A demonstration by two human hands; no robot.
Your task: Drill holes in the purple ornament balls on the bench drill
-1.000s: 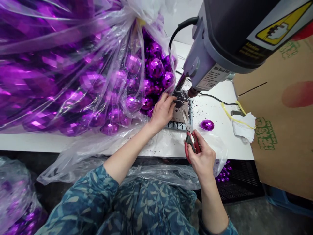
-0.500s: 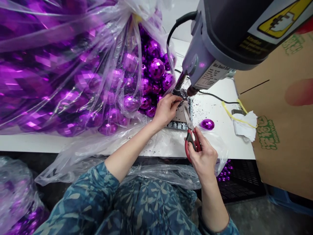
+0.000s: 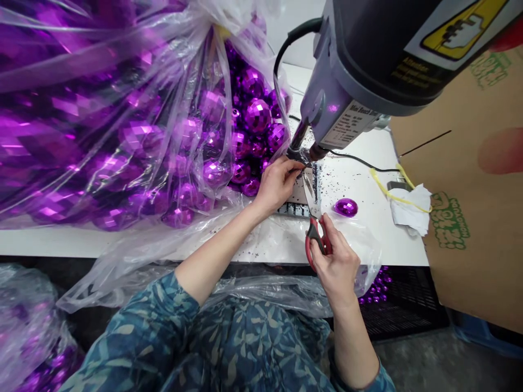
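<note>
My right hand [image 3: 335,262] grips red-handled scissors [image 3: 314,218], blades pointing up toward the base of a grey bench drill [image 3: 368,65]. At the dark tangle of shavings [image 3: 303,161] under the drill's spindle my left hand [image 3: 278,182] has its fingertips pinched together; what they hold is too small to name. Its wrist rests by the drill's metal base plate [image 3: 300,201]. A loose purple faceted ball [image 3: 346,207] lies on the white table [image 3: 359,239] just right of the scissors.
A large clear plastic bag of purple faceted balls [image 3: 122,120] fills the table's left and reaches the drill. A cardboard box [image 3: 474,190] stands at the right, with a white cloth [image 3: 408,209] and yellow string beside it. A black crate [image 3: 400,305] sits under the table.
My left hand has moved up from the base plate to the shavings under the spindle. The scissors have shifted slightly up and left toward it.
</note>
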